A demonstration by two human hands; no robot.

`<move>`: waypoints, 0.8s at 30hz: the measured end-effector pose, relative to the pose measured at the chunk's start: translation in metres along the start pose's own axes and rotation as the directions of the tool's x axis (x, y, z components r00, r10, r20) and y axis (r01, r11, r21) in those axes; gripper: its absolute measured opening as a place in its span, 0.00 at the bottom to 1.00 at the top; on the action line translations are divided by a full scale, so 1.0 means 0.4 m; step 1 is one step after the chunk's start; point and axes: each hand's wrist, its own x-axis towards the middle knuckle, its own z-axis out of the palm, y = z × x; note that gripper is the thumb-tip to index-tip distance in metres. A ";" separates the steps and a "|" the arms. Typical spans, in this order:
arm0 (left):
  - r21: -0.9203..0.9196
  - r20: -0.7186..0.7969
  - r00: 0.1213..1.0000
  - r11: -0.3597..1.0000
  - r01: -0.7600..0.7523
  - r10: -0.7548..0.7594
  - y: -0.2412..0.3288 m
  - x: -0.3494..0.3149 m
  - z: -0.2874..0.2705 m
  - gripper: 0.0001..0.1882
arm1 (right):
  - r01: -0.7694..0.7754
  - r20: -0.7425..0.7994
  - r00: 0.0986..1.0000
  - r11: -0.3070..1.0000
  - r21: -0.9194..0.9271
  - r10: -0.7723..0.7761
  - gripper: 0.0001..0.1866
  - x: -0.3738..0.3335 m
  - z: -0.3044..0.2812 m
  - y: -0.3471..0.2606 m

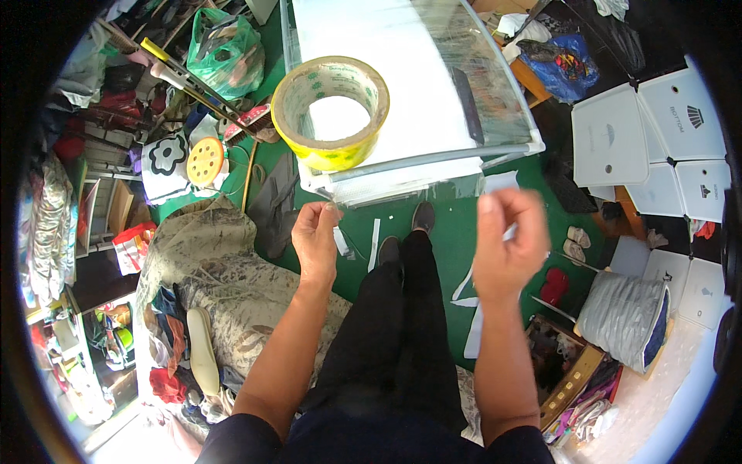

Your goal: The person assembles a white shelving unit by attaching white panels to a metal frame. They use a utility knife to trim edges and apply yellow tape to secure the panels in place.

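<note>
A large yellow tape roll (331, 158) with a cardboard core lies at the front left of a table (506, 148) with a clear top and pale frame. White sheet material (410, 77) spreads under it across the table. Just below the front left corner, my left hand (315, 232) is closed, thumb and forefinger pinched together. My right hand (510, 240) is raised beyond the front right corner, its fingers curled in and slightly blurred. Whatever either pinch holds is too small or clear to make out. Wrinkled clear film (456, 188) hangs along the table's front edge.
White paper strips (375, 243) lie on the green floor around my shoes (390, 251). A camouflage-patterned cloth (209, 286) covers something at the left. White storage boxes (610, 139) stand at the right, above a grey padded bundle (622, 317). A green plastic bag (226, 58) sits at the back left.
</note>
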 end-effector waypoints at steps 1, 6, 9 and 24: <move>0.059 -0.008 1.000 0.998 -0.004 0.004 0.008 0.000 -0.004 0.06 | 0.167 0.021 0.986 0.975 -0.148 -0.166 0.10 0.062 -0.010 -0.038; 0.059 -0.020 1.000 0.998 0.003 -0.001 0.013 0.007 -0.022 0.05 | 0.317 0.253 0.947 0.714 -0.624 -0.200 0.16 0.215 0.047 -0.042; 0.136 -0.001 0.998 0.989 -0.065 0.066 0.021 0.008 -0.020 0.04 | 0.241 0.273 0.959 0.716 -0.655 -0.073 0.16 0.243 0.069 -0.048; 0.288 0.056 0.995 0.953 -0.090 0.077 0.039 0.025 -0.039 0.03 | 0.007 -0.074 0.997 0.967 0.255 0.013 0.09 0.010 0.053 -0.063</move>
